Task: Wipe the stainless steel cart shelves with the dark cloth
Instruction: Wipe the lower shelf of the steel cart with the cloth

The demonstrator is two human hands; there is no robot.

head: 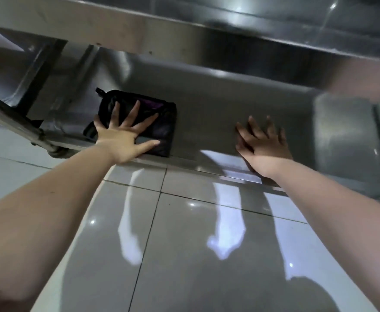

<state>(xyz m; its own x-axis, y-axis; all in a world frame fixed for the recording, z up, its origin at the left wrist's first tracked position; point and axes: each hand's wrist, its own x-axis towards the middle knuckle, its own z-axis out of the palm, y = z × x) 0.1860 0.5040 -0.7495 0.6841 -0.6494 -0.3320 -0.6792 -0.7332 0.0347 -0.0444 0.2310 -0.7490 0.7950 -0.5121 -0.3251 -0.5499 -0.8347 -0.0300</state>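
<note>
Dark cloth (pixel 164 129), shelf (pixel 207 113) front edge, left end

Right of the dark cloth (pixel 165 129), the lower shelf (pixel 207 113) lies bare as far as the right hand (pixel 263 143), which rests flat on it, fingers spread. Behind the cloth the shelf runs open toward the back. Above the cloth the upper shelf (pixel 184 34) overhangs, leaving a low gap. Left of the cloth, a dark upright post (pixel 40 68) and a slanting frame rail (pixel 11 113) close off the corner. The left hand (pixel 119 136) lies flat on the cloth.
</note>
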